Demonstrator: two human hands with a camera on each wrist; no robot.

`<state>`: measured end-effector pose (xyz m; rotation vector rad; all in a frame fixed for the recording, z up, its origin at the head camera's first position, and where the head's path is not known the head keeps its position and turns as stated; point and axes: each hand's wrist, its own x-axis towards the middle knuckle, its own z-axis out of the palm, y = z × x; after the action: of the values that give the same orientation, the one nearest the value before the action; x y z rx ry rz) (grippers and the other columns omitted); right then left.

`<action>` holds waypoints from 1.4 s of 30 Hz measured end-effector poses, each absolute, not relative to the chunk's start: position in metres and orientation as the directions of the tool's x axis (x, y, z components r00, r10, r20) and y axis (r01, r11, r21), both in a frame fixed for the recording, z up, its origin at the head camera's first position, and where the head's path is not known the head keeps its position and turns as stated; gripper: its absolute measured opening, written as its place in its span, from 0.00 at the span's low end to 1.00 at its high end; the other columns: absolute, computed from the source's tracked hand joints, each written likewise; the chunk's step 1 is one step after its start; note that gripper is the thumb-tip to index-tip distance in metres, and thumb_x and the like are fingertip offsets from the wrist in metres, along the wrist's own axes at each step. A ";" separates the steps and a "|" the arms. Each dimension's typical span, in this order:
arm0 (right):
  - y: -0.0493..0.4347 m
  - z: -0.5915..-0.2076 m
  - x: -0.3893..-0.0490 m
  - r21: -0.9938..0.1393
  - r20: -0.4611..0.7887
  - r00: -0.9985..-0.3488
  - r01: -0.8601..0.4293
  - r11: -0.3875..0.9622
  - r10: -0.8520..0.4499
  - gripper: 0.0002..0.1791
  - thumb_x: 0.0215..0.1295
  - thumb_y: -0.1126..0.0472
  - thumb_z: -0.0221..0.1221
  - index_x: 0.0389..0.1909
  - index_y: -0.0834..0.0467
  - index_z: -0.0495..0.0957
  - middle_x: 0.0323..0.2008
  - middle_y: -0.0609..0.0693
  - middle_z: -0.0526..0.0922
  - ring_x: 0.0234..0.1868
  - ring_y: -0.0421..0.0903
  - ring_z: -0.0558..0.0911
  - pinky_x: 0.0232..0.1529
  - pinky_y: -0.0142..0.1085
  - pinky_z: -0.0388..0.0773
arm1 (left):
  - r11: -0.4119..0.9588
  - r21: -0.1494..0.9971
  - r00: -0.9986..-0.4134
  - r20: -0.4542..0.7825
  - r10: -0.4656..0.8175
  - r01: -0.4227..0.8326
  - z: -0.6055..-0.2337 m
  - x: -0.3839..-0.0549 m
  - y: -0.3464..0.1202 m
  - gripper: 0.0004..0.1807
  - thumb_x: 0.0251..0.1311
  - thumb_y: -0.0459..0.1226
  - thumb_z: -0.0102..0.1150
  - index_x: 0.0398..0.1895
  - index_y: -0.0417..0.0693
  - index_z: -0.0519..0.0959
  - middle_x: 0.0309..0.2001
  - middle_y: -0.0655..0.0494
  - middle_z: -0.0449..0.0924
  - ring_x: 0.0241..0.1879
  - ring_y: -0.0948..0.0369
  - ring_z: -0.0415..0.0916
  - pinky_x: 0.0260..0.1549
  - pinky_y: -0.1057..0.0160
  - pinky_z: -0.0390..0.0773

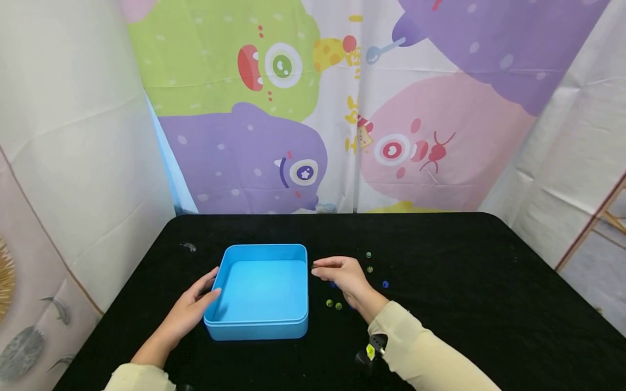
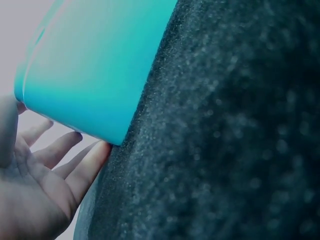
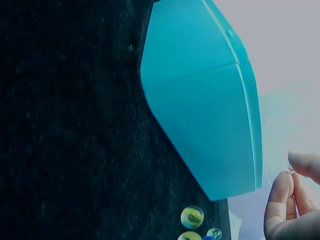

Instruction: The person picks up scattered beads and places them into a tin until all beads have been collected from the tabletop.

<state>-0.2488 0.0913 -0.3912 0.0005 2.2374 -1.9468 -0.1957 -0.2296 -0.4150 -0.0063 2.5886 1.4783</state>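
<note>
A light-blue rectangular box without a lid stands on the black table, its inside bare. My left hand rests against the box's left side, fingers extended along the outer wall and thumb at the rim. In the left wrist view the fingertips touch the wall low down. Just outside the box's right wall, my right hand pinches a small dark marble between thumb and fingertips. Most of that marble is hidden by the fingers in the right wrist view.
Several glass marbles lie right of the box: yellow-green marbles near its wall, a blue marble and a pale green marble farther out. The black cloth-covered table reaches back to a cartoon-print curtain.
</note>
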 end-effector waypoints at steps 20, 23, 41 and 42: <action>0.064 -0.384 -0.247 -0.990 -0.112 -0.979 0.095 0.102 -0.171 0.11 0.54 0.63 0.66 0.38 0.63 0.83 0.37 0.51 0.83 0.38 0.44 0.81 0.51 0.46 0.75 | 0.500 0.859 -0.988 -0.152 0.039 -0.113 -0.413 -0.195 -0.230 0.35 0.68 0.51 0.43 0.72 0.47 0.49 0.66 0.34 0.54 0.60 0.37 0.59 0.50 0.41 0.70; 0.059 -0.382 -0.247 -0.988 -0.121 -0.978 0.102 0.113 -0.172 0.11 0.54 0.62 0.66 0.38 0.62 0.83 0.37 0.50 0.83 0.38 0.45 0.81 0.50 0.45 0.75 | 0.497 0.860 -0.987 -0.156 0.037 -0.117 -0.413 -0.194 -0.230 0.35 0.68 0.50 0.43 0.72 0.47 0.49 0.66 0.33 0.54 0.60 0.37 0.59 0.50 0.41 0.70; 0.028 -0.382 -0.247 -0.991 -0.107 -0.980 0.092 0.098 -0.169 0.08 0.53 0.64 0.67 0.35 0.61 0.84 0.34 0.49 0.84 0.38 0.45 0.82 0.51 0.48 0.74 | 0.500 0.858 -0.986 -0.160 0.038 -0.120 -0.412 -0.194 -0.229 0.35 0.68 0.51 0.42 0.72 0.47 0.48 0.66 0.34 0.53 0.61 0.36 0.58 0.50 0.40 0.70; 0.027 -0.382 -0.247 -0.991 -0.105 -0.980 0.088 0.103 -0.166 0.08 0.53 0.64 0.67 0.35 0.61 0.84 0.34 0.49 0.84 0.37 0.45 0.82 0.51 0.48 0.74 | 0.502 0.857 -0.986 -0.160 0.038 -0.119 -0.412 -0.194 -0.229 0.35 0.68 0.51 0.42 0.72 0.47 0.48 0.66 0.34 0.53 0.61 0.36 0.58 0.50 0.40 0.70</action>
<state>-0.2469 0.0265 -0.3821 -0.0786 2.1833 -1.9838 -0.1942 -0.2289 -0.4124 -0.0703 2.5823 1.4921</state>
